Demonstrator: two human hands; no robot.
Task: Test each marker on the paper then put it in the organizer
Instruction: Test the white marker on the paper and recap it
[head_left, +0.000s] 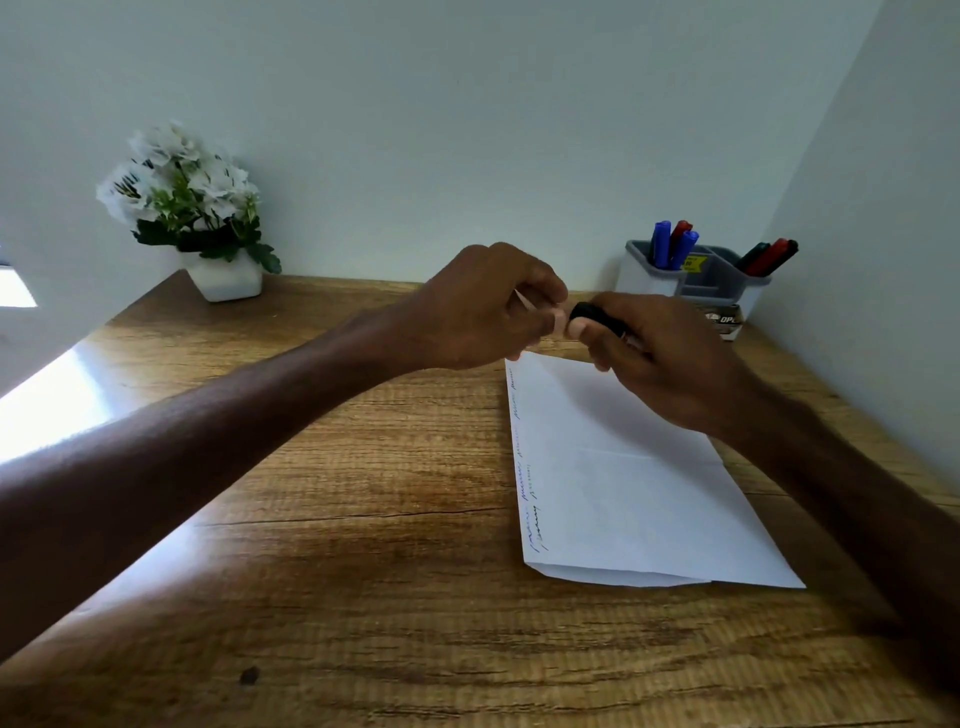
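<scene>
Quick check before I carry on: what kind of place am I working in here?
Likely a home or office desk tucked into a wall corner: a wooden desk, a grey organizer already holding markers, a sheet of paper with test scribbles, and a potted plant by the wall.

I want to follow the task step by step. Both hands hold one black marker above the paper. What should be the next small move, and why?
Probably pull the cap and marker apart: the left hand and right hand grip opposite ends over the paper, and no tip shows.
</scene>
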